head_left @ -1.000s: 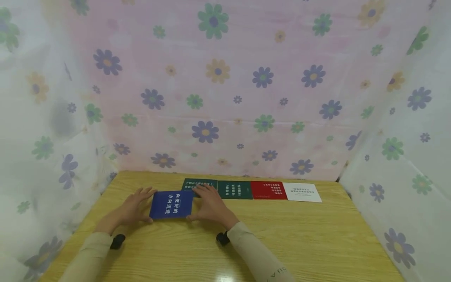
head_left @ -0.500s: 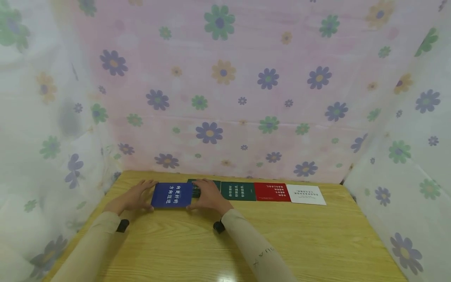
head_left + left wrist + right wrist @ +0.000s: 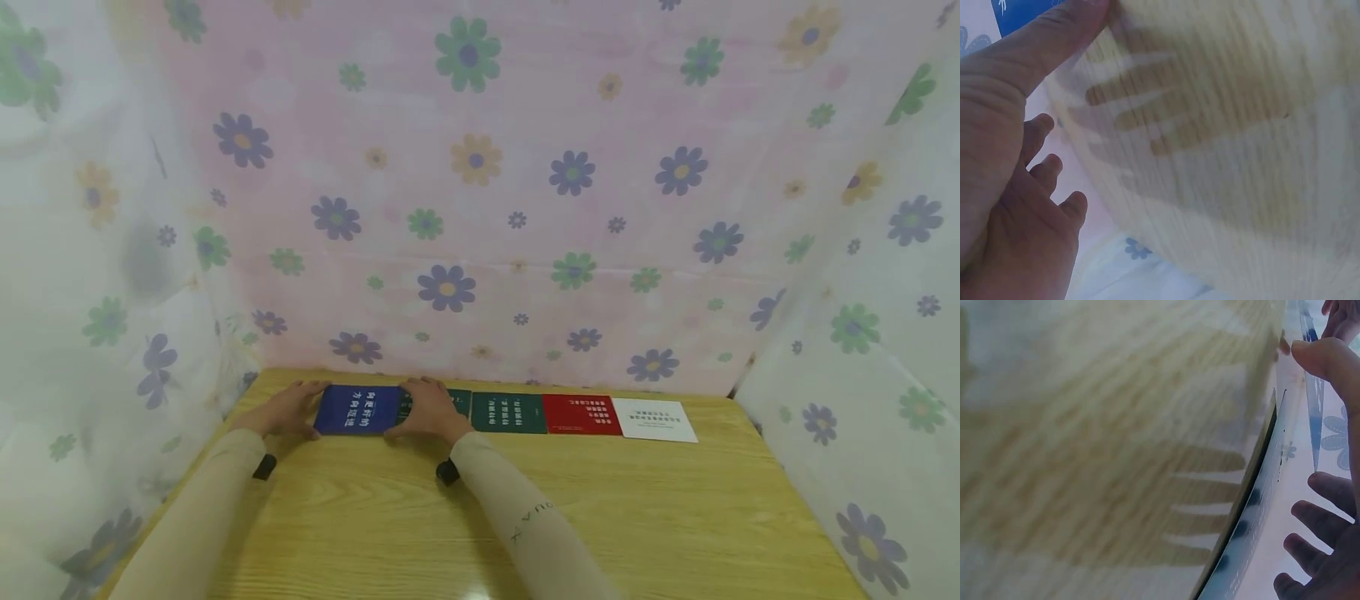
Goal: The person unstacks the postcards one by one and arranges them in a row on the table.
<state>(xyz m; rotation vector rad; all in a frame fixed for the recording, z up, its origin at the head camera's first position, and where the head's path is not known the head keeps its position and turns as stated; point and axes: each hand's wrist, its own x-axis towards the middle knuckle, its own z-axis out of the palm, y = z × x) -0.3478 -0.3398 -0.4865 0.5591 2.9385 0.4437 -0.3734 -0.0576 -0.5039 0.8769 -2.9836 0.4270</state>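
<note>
Head view shows a pale wooden table (image 3: 600, 517) walled on three sides by sheer flowered curtains (image 3: 480, 208) (pink at the back, whiter at the sides). Along its far edge lie green cards (image 3: 508, 412), a red card (image 3: 581, 414) and a white card (image 3: 655, 419). Both hands, left hand (image 3: 283, 411) and right hand (image 3: 427, 412), grasp a blue card (image 3: 356, 409) by its side edges, thumbs at its near corners.
</note>
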